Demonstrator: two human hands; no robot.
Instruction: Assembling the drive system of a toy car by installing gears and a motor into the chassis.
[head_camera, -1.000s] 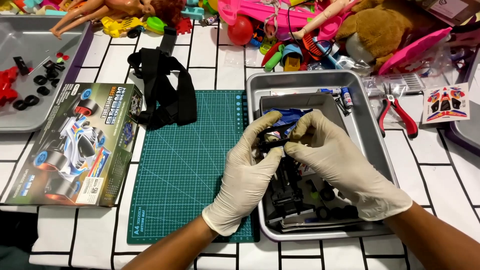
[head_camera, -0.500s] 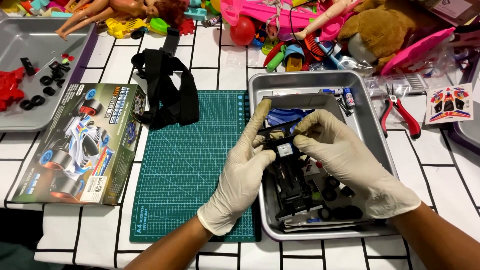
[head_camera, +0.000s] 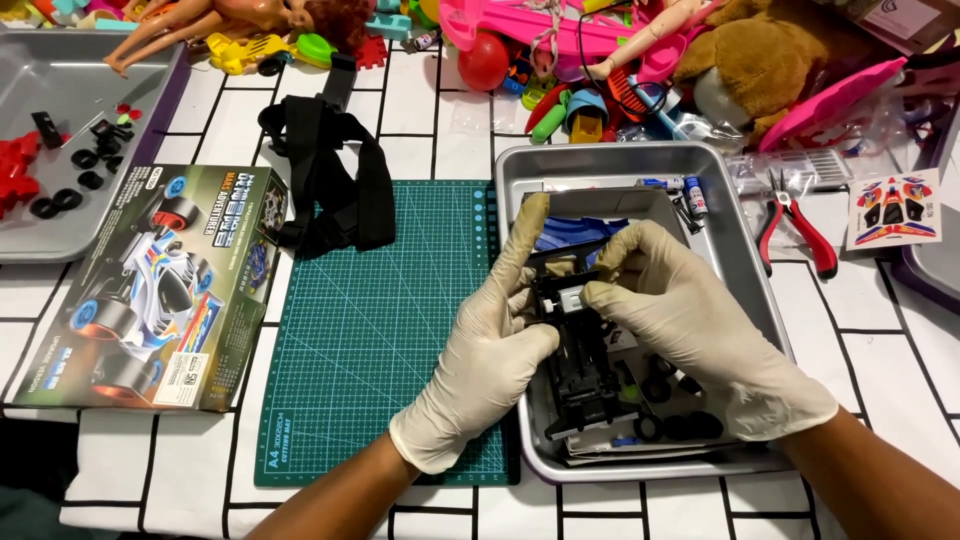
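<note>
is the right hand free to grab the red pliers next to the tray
Probably not right now: the right hand and left hand both grip the black chassis. The red pliers themselves lie uncovered.

Flat car-kit box (head_camera: 150, 290) left of mat, sticker sheet (head_camera: 895, 208) far right.

White gridded table (head_camera: 420, 120) — green cutting mat (head_camera: 370, 330), steel tray (head_camera: 740, 260), kit box (head_camera: 150, 290).

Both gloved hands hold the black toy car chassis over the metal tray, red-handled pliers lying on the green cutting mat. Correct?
Not quite. In the head view the red-handled pliers lie on the white table right of the metal tray, not on the green cutting mat. Left hand and right hand do hold the black chassis.
</note>
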